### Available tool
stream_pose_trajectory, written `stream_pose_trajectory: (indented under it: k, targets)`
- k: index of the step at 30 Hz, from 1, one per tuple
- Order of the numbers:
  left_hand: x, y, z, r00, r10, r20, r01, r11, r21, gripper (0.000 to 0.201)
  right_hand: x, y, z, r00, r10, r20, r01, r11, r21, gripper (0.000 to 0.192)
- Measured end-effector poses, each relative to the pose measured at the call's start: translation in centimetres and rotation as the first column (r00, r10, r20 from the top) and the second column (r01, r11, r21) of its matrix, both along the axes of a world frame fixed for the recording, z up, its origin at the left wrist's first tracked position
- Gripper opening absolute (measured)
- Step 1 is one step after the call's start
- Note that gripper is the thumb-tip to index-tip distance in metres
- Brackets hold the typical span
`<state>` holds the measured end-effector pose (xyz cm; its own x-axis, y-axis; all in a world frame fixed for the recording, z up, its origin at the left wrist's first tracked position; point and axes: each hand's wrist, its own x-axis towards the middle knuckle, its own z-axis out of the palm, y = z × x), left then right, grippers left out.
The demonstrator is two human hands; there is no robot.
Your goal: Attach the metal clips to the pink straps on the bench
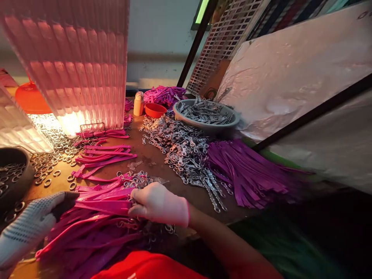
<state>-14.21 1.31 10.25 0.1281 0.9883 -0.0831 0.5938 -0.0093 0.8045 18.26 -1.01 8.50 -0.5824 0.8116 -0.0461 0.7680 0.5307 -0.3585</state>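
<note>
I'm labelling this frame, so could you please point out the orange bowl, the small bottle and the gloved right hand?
orange bowl (155, 110), head view, its rim.
small bottle (138, 104), head view, its body.
right hand (158, 204), head view, back of the glove.

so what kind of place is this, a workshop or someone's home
Most likely a small assembly workshop, perhaps for keychains or lanyards. The work table holds heaps of purple straps, loose metal rings and a bowl of metal clips. Both gloved hands, left hand and right hand, rest on a strap bundle.

Dim scene; glare beneath the ribbed lamp shade (78, 62), blurred edges.
</note>
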Motion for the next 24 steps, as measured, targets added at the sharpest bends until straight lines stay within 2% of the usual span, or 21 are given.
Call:
stream_pose_trajectory:
  k: [2, 3, 4, 5, 7, 9, 10, 11, 13, 17, 21, 24]
  targets:
    - [-0.2, -0.4, -0.8, 0.992, 0.079, 0.096, -0.073, 0.995, -0.064, 0.035, 2.5, 2.7, -1.0, 0.991, -0.103, -0.086, 0.099, 0.994, -0.050, 0.034]
    - [0.2, -0.7, -1.4, 0.979, 0.133, 0.155, -0.121, 0.989, -0.090, 0.037, 3.7, 4.5, -1.7, 0.964, -0.253, -0.076, 0.251, 0.967, -0.036, 0.032]
    - [0.7, -1.0, -2.0, 0.951, 0.201, 0.233, -0.175, 0.976, -0.127, 0.035, 5.0, 6.5, -2.5, 0.879, -0.477, 0.005, 0.477, 0.879, 0.014, 0.031]
    - [1.5, -1.3, -2.5, 0.904, 0.271, 0.331, -0.211, 0.956, -0.204, 0.030, 6.1, 8.6, -3.4, 0.808, -0.587, 0.046, 0.585, 0.809, 0.053, 0.032]
    - [3.1, -1.4, -3.2, 0.725, 0.418, 0.548, -0.184, 0.884, -0.430, 0.024, 7.9, 12.5, -5.4, 0.711, -0.695, 0.103, 0.687, 0.719, 0.105, 0.028]
    - [4.6, -1.3, -3.1, 0.484, 0.551, 0.679, -0.021, 0.784, -0.621, 0.031, 8.8, 15.5, -7.4, 0.640, -0.756, 0.137, 0.740, 0.654, 0.156, 0.027]
    - [5.2, -1.2, -2.9, 0.401, 0.595, 0.697, 0.068, 0.739, -0.670, 0.035, 9.0, 16.5, -8.3, 0.620, -0.771, 0.145, 0.751, 0.637, 0.175, 0.028]
    - [5.7, -1.1, -2.5, 0.352, 0.620, 0.701, 0.144, 0.705, -0.695, 0.040, 9.1, 17.2, -9.2, 0.608, -0.780, 0.147, 0.757, 0.626, 0.187, 0.029]
    - [6.3, -1.2, -1.9, 0.325, 0.633, 0.702, 0.227, 0.669, -0.708, 0.049, 9.2, 18.0, -10.6, 0.605, -0.783, 0.143, 0.759, 0.622, 0.194, 0.029]
    - [6.4, -2.2, -1.8, 0.338, 0.605, 0.721, 0.255, 0.679, -0.689, 0.049, 9.4, 17.4, -11.6, 0.647, -0.757, 0.092, 0.737, 0.652, 0.181, 0.025]
    - [6.1, -3.3, -3.3, 0.336, 0.546, 0.767, 0.257, 0.731, -0.632, 0.032, 7.8, 14.4, -10.4, 0.748, -0.662, -0.044, 0.661, 0.737, 0.144, 0.024]
    - [6.5, -3.7, -4.4, 0.318, 0.520, 0.793, 0.224, 0.772, -0.595, 0.029, 4.4, 10.1, -8.2, 0.831, -0.528, -0.175, 0.548, 0.830, 0.102, 0.027]
